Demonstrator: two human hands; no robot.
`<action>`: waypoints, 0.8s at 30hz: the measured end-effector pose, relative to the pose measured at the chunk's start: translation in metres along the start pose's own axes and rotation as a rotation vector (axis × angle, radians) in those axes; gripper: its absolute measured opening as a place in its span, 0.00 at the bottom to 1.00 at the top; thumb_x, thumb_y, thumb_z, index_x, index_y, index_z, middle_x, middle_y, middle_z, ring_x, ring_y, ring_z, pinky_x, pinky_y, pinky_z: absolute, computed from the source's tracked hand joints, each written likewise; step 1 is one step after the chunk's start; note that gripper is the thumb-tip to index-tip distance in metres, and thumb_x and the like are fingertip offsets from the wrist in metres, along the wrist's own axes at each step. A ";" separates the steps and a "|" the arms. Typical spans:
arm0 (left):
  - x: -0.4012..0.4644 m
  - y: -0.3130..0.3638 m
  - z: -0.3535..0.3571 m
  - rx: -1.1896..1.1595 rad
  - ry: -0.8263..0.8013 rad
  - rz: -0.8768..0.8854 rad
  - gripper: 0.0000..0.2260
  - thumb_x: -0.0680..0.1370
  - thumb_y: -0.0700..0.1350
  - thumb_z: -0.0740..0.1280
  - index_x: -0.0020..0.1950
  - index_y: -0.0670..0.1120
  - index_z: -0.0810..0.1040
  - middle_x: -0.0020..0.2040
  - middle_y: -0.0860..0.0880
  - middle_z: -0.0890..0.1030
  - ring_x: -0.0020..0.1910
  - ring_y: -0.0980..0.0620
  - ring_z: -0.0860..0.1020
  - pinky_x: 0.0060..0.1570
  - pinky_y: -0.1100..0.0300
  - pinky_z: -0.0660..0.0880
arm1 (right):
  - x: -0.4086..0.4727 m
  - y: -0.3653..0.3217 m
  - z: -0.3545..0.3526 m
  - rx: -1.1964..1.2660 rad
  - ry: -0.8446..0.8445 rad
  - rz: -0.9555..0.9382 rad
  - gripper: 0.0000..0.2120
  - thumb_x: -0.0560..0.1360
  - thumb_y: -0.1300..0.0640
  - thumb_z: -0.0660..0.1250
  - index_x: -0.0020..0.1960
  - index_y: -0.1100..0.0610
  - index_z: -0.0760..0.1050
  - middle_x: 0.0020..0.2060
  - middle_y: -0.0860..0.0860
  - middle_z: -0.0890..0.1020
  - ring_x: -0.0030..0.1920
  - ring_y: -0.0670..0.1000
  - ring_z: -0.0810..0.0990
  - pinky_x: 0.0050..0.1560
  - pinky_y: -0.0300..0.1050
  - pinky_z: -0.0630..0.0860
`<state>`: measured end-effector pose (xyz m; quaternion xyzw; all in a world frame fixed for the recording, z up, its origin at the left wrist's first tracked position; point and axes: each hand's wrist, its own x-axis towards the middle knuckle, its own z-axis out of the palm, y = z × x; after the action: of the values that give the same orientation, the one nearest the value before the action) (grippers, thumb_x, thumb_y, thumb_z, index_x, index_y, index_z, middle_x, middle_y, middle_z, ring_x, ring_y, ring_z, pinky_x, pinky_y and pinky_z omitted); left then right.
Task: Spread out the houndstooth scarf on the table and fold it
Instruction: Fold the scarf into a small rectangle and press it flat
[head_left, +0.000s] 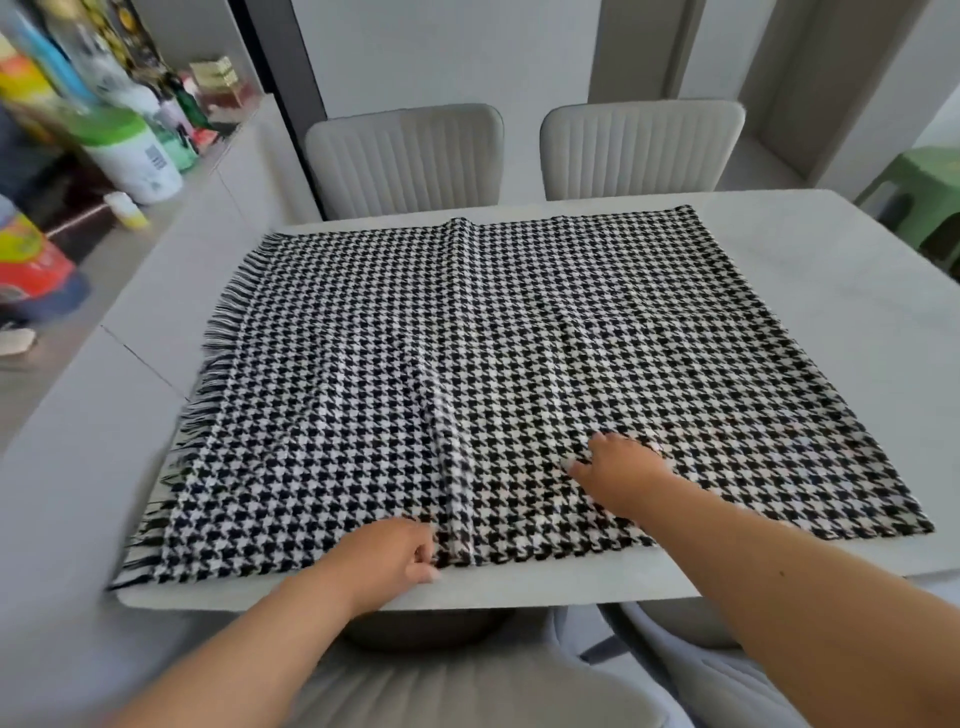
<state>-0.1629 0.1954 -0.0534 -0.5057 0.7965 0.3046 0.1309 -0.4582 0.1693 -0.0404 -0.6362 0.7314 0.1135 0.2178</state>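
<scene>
The black-and-white houndstooth scarf (493, 353) lies flat over most of the pale table (810, 270), its fringe running down the left edge. A raised crease runs from the far edge to the near edge around the middle. My left hand (389, 556) pinches the scarf's near edge at that crease. My right hand (618, 473) rests flat on the cloth, fingers apart, a little to the right of the crease.
Two grey ribbed chairs (405, 156) stand behind the table's far side. Another chair (467, 686) sits below the near edge. A counter at the left carries several bottles and a white tub (140, 161). A green stool (919, 187) is at the far right.
</scene>
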 end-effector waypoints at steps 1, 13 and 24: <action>-0.005 -0.008 -0.003 -0.026 0.053 -0.032 0.08 0.77 0.55 0.65 0.44 0.53 0.72 0.43 0.55 0.76 0.38 0.57 0.72 0.39 0.58 0.69 | 0.001 -0.009 0.000 -0.034 0.023 0.003 0.29 0.79 0.38 0.50 0.70 0.58 0.64 0.66 0.56 0.72 0.65 0.56 0.72 0.62 0.53 0.73; -0.074 -0.179 -0.029 -0.247 0.469 -0.871 0.06 0.76 0.44 0.62 0.49 0.44 0.75 0.50 0.42 0.80 0.46 0.42 0.77 0.40 0.56 0.69 | 0.010 -0.132 0.024 0.057 0.075 -0.138 0.19 0.80 0.40 0.52 0.53 0.55 0.68 0.44 0.51 0.78 0.43 0.52 0.78 0.43 0.49 0.78; -0.080 -0.210 -0.042 -0.042 0.359 -0.971 0.12 0.76 0.34 0.59 0.54 0.39 0.79 0.54 0.40 0.81 0.52 0.40 0.79 0.46 0.52 0.75 | 0.020 -0.129 0.039 0.224 0.014 0.044 0.26 0.78 0.36 0.50 0.60 0.58 0.67 0.46 0.53 0.78 0.44 0.52 0.78 0.46 0.51 0.79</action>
<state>0.0638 0.1641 -0.0531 -0.8638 0.4738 0.1332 0.1081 -0.3268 0.1482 -0.0699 -0.5924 0.7548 0.0312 0.2799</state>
